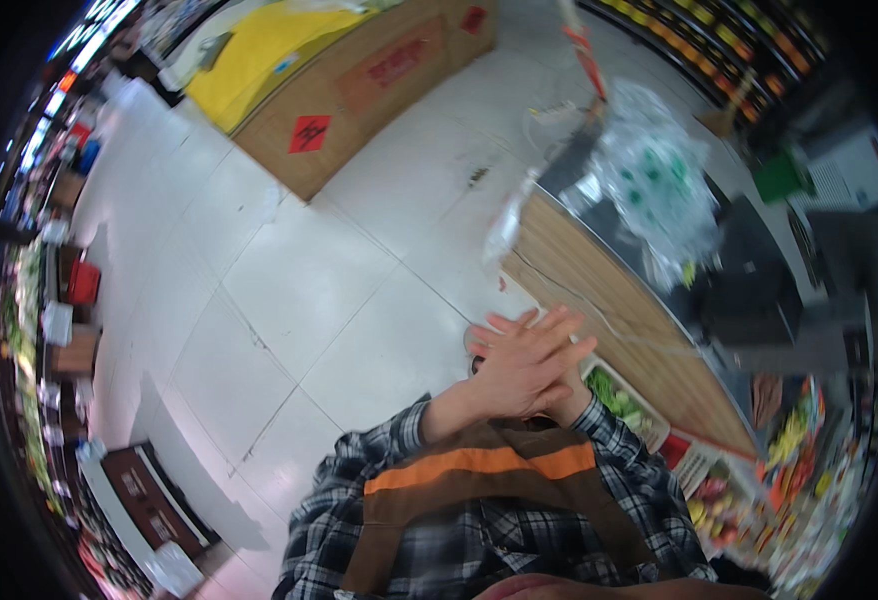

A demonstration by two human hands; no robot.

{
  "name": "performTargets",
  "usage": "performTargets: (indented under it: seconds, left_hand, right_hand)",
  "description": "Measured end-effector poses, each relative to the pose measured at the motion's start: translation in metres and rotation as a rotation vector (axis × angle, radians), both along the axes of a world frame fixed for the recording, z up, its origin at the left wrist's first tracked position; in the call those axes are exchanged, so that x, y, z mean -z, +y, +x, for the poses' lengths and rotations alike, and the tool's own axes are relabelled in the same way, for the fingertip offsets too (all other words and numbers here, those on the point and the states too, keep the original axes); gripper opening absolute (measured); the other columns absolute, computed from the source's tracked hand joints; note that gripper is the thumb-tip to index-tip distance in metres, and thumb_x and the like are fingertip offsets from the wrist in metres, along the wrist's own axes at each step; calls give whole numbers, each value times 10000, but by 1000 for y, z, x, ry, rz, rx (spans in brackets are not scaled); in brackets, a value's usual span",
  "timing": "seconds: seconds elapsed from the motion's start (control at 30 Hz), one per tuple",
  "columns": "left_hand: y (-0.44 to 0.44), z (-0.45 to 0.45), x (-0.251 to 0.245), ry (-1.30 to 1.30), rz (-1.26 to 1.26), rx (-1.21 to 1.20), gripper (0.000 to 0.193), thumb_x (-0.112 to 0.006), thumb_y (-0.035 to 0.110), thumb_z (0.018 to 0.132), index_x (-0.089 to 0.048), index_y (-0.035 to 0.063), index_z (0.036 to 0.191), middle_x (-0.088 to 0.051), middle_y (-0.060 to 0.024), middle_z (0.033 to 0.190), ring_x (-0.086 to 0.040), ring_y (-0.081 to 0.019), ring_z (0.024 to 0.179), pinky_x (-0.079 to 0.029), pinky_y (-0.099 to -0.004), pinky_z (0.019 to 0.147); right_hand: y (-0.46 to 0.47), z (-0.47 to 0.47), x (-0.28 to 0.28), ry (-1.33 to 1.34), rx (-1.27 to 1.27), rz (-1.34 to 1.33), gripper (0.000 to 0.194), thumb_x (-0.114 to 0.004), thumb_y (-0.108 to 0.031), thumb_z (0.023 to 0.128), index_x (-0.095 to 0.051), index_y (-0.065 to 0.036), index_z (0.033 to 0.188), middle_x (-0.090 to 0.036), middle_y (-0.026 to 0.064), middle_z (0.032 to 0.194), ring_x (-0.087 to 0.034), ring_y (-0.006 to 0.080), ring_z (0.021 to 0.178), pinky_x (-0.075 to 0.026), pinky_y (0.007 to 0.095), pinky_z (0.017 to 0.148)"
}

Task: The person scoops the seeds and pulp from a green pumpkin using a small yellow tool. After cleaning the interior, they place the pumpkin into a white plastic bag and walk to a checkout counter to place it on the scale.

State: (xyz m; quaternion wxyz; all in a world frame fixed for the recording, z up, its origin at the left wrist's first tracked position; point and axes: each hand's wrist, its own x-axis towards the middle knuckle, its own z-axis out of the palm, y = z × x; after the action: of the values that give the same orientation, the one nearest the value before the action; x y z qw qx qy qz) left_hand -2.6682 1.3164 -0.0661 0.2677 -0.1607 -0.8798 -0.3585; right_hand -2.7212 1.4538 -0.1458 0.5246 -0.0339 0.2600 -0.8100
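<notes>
My left hand (523, 369) lies across my right hand (512, 324), palms together in front of my chest. Fingers are spread on both, and I see nothing held in either. Much of the right hand is hidden under the left; its fingertips and wrist show. A brown apron (461, 486) with an orange band covers my plaid shirt. Just to the right of the hands stands a wood-panelled counter (604, 307). At its foot is a pale crate (656, 426) with green vegetables (615, 394) in it.
Clear plastic bags (653, 176) with green print are heaped on the dark countertop, near a black device (750, 304). Ahead stands a wooden stand (364, 90) under a yellow cloth (274, 56). Packaged goods (791, 465) lie at lower right. A brown-and-white case (150, 499) stands at lower left, on tiled floor.
</notes>
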Motion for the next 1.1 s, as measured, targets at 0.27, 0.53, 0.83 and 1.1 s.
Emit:
performTargets:
  seconds: [0.27,0.53,0.83,1.1]
  left_hand:
    - [-220,8,62,-552,722,-959,717,-655,310,933,-324,28,1503,-427,-239,1469,-469,-365,1317,-408,-476,1070]
    - [-310,-71,-26,-371,849,-251,402,-514,259,1023,-590,-47,1272,-686,-102,817,-682,-192,791,-512,-351,896]
    - [-470,-209,-54,-194,382,-503,772,-721,124,799,-383,69,1491,-424,-169,1474,-418,-305,1361,-431,-411,1038]
    - [-582,-364,-23,-612,689,-379,440,-553,178,962,-507,61,1384,-671,-129,833,-677,-226,786,-534,-356,740]
  right_hand:
    - [-128,-132,-92,842,70,-65,879,-546,-586,908,-241,-59,1542,-218,192,1601,-240,344,1473,-215,497,1174]
    - [-329,-207,-40,2003,-872,272,595,-737,-394,852,-554,-92,1331,-683,124,890,-663,333,937,-429,526,994]
    - [-468,-328,-26,857,-273,324,817,-727,-253,866,-282,-55,1523,-588,115,1245,-601,217,1112,-459,322,988]
    - [-513,-485,-64,601,-425,367,620,-627,-124,917,-362,13,1461,-661,132,1102,-632,188,1064,-502,322,931]
